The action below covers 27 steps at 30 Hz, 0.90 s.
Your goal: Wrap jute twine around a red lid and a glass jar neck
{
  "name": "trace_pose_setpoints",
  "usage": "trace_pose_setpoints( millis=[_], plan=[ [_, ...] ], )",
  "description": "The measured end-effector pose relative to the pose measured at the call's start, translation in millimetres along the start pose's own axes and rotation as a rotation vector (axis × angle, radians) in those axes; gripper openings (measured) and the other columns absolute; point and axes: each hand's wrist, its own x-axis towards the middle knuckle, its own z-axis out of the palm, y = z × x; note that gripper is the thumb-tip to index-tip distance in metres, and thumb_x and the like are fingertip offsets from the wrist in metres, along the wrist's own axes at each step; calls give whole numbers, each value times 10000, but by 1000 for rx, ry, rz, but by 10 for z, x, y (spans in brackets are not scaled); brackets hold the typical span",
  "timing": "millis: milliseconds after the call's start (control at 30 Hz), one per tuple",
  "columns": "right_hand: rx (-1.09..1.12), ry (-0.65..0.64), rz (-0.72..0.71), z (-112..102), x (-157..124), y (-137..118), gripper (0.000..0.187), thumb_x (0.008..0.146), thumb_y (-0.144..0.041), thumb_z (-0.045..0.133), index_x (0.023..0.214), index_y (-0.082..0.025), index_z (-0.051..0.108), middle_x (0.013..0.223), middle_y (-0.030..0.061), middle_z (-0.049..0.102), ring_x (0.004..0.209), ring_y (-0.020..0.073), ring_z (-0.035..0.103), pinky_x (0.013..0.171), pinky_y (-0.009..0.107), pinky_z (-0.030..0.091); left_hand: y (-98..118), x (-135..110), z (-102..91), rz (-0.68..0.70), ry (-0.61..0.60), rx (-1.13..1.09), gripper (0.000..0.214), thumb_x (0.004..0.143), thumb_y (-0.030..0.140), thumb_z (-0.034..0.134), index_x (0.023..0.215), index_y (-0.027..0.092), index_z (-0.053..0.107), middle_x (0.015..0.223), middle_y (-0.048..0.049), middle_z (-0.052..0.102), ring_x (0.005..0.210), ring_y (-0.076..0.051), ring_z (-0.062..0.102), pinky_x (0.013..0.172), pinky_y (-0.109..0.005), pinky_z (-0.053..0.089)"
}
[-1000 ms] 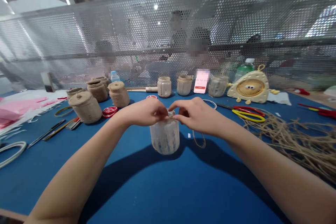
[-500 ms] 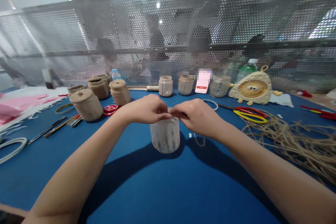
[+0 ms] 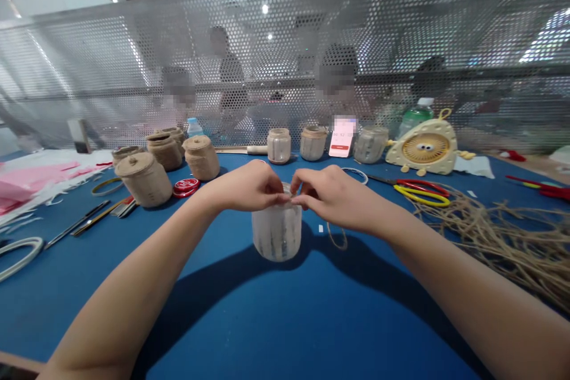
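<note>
A glass jar (image 3: 276,234) with whitish vertical streaks stands upright on the blue table in front of me. My left hand (image 3: 252,187) is closed at its neck from the left, thumb and fingers pressed together on the rim. My right hand (image 3: 341,196) is at the same rim from the right, thumb and forefinger pinching a thin strand of twine, only a little of which shows between the hands. A loose loop of that twine (image 3: 337,238) hangs below my right hand to the table. My fingers cover most of the jar's mouth.
Twine-wrapped jars (image 3: 145,181) and a red lid (image 3: 186,187) are left; brushes (image 3: 104,214) lie nearer. Glass jars (image 3: 279,146) and a phone (image 3: 342,138) line the back. Right are yellow-and-red scissors (image 3: 421,192), a yellow fan (image 3: 425,148) and a twine heap (image 3: 503,243).
My right forefinger and thumb have spread slightly and lifted at the rim. The jar appears slightly turned and a little further left. My left hand stays at the rim.
</note>
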Motion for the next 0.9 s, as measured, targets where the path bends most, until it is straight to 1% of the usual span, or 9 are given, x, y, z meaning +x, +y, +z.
trace_pose_setpoints(
  millis=[133, 300, 533, 733, 833, 900],
  plan=[
    [8, 34, -17, -18, -1, 13, 70, 771, -206, 516, 740, -152, 546, 582, -7, 550, 522, 87, 456, 494, 205, 270, 19, -3, -5, 8, 10, 21, 304, 782, 309, 465, 658, 93, 640, 566, -35, 589, 496, -80, 457, 479, -192, 296],
    [37, -25, -9, -27, -9, 20, 124, 770, -201, 512, 663, -150, 545, 516, -23, 516, 481, 71, 430, 501, 203, 274, 9, -11, -16, 18, -7, -5, 282, 783, 288, 460, 676, 101, 641, 600, -39, 615, 525, -87, 486, 498, -193, 317],
    [77, -29, -17, 0, 11, 20, 140, 773, -203, 497, 656, -146, 548, 553, -11, 551, 495, 74, 445, 505, 208, 276, -9, -9, -20, 45, -24, -22, 304, 793, 308, 455, 677, 96, 638, 608, -44, 624, 538, -92, 496, 510, -198, 321],
    [70, -21, -10, 13, 12, 19, 143, 769, -207, 495, 649, -147, 545, 557, -8, 546, 492, 71, 428, 493, 210, 261, -18, -12, -19, 59, -28, -48, 285, 785, 305, 469, 689, 97, 638, 616, -46, 621, 543, -96, 497, 506, -197, 325],
    [62, -15, -4, 24, 10, 28, 132, 759, -203, 500, 646, -149, 541, 550, -11, 537, 497, 73, 423, 491, 209, 257, -24, -16, -21, 76, -34, -57, 289, 791, 302, 465, 683, 95, 634, 611, -49, 617, 544, -94, 493, 513, -200, 328],
    [72, -8, 6, 34, 11, 37, 95, 752, -202, 507, 682, -150, 545, 552, -15, 538, 504, 77, 429, 491, 206, 263, -31, -17, -19, 77, -40, -56, 280, 789, 291, 468, 679, 92, 631, 611, -52, 617, 547, -95, 494, 518, -200, 330]
  ],
)
